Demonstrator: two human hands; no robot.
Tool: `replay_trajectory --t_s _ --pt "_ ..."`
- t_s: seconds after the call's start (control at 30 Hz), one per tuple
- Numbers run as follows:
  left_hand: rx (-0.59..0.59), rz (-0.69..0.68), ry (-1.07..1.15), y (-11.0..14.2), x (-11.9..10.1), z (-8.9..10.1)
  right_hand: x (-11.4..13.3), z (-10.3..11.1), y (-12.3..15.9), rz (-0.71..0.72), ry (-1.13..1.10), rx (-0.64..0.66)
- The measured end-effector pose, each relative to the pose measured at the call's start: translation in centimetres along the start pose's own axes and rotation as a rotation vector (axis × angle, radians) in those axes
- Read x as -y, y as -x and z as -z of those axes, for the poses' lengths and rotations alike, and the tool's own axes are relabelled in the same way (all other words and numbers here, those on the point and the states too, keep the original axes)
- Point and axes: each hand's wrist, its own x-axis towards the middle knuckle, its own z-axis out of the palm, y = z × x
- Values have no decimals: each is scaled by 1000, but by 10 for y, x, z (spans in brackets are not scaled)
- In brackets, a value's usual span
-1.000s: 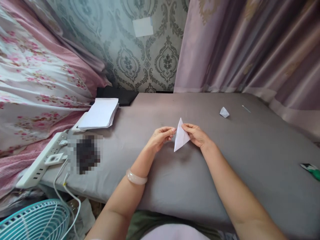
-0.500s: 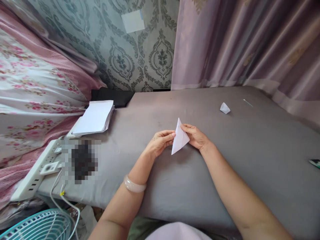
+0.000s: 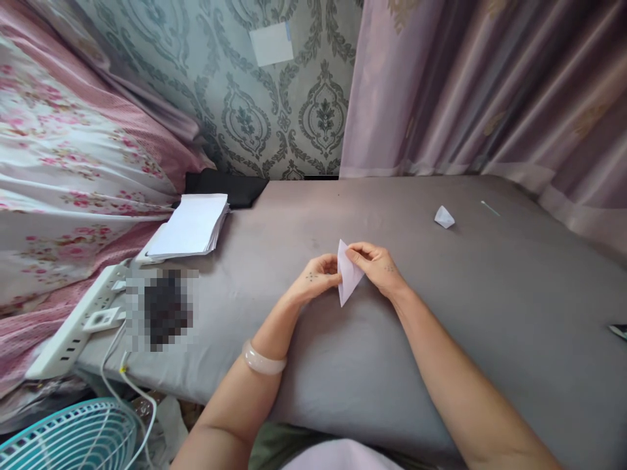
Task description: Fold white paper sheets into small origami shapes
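Note:
A folded piece of white paper (image 3: 347, 279), roughly triangular, is held upright above the grey-covered surface (image 3: 372, 378). My left hand (image 3: 316, 277) pinches its left edge, the thumb in front at the paper's opening and the other fingers partly behind it. On the other side, my right hand (image 3: 377, 264) grips the upper right part between thumb and fingers. A pale bangle (image 3: 263, 359) circles my left forearm. Farther off to the right lies a small folded white paper piece (image 3: 444, 217).
At the back left, a stack of white paper (image 3: 191, 225) lies beside a black folded item (image 3: 230, 189). A white power strip (image 3: 73, 329) with cables runs along the left edge, above a turquoise fan (image 3: 73, 437). A thin white stick (image 3: 490, 208) lies at the far right.
My left hand has closed in on the paper's left edge. The right thumb has moved onto the paper's front face, and the paper has turned to look narrower.

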Motion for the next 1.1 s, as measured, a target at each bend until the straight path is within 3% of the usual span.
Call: replay_trajectory --t_s 0.1,0.23,0.33,0.47,0.73,0.93,1.1 --pt "-59 -42 -6 -2 4 -3 1 -4 2 104 91 41" --pt "-398 -205 -194 -2 4 0 -1 -16 7 271 348 -85" --pt "-529 -281 -360 -1 3 3 -4 -28 14 322 491 -143" --pt "-547 -327 -427 -1 3 2 -4 -38 20 332 608 -226" --pt "-643 -314 -347 -3 4 4 -5 -34 19 366 695 -292" --pt "-396 -52 73 -8 4 4 -5 -34 21 442 671 -269" --pt "-369 31 276 -6 -3 10 -5 -26 20 445 782 -219"
